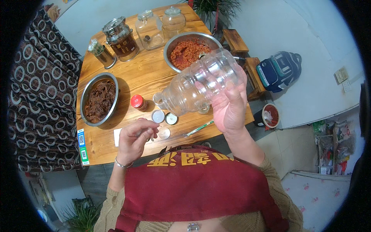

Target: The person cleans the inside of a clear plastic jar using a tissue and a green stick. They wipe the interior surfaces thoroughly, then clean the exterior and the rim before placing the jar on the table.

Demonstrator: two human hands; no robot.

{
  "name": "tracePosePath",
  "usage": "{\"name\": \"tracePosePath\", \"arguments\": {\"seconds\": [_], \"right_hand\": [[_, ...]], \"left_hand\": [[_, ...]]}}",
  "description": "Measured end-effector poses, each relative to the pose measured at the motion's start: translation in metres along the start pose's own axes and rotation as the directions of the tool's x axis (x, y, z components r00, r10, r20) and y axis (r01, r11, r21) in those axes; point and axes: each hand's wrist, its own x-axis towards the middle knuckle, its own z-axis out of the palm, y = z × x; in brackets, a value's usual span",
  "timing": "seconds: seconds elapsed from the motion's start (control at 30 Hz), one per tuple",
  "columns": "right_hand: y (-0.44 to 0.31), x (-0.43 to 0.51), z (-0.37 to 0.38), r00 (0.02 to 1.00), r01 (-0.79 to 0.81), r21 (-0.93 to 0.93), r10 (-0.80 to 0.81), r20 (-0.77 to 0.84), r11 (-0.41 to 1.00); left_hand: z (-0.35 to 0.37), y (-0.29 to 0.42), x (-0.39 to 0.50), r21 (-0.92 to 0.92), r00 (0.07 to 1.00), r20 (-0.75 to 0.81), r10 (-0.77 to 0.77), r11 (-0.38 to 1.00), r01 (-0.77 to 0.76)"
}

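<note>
My right hand (233,104) grips a large clear ribbed plastic container (200,81) by its base, tilted with the narrower end towards the lower left. My left hand (137,137) hovers over the near edge of the wooden table with thumb and fingers close together; whether something small is between them cannot be told. Just beyond it lie several round lids, among them a grey-white one (158,116) and a dark-rimmed one (171,118). A clear round lid or dish (164,132) lies beside my left fingertips. A small jar with a red lid (138,102) stands further back.
On the wooden table (145,72) stand a steel bowl of red chopped food (188,52), a bowl of dark brown paste (100,101), glass jars (149,32), a labelled canister (121,40) and a steel holder (105,57). A green-and-white stick-like item (200,128) lies near the front edge.
</note>
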Motion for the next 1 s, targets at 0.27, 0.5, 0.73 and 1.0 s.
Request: {"name": "tracePosePath", "arguments": {"seconds": [0.27,0.5,0.73,1.0], "right_hand": [[0.012,-0.007,-0.001,0.993,-0.101,-0.054,0.097,-0.060,0.993],[0.023,-0.017,0.008,0.993,-0.120,-0.189,0.117,-0.028,0.975],[0.027,-0.024,0.002,0.991,0.132,-0.435,-0.114,0.068,0.891],[0.018,-0.021,-0.007,0.921,0.354,-0.532,-0.188,0.340,0.770]], "left_hand": [[-0.001,0.039,0.038,0.367,0.829,-0.168,0.534,0.814,-0.450],[0.049,0.052,0.084,0.636,0.558,0.254,0.790,0.298,-0.712],[0.059,0.015,0.080,0.612,0.586,0.135,0.799,0.398,-0.684],[0.041,0.012,0.071,0.180,0.900,-0.261,0.348,0.934,-0.309]]}}
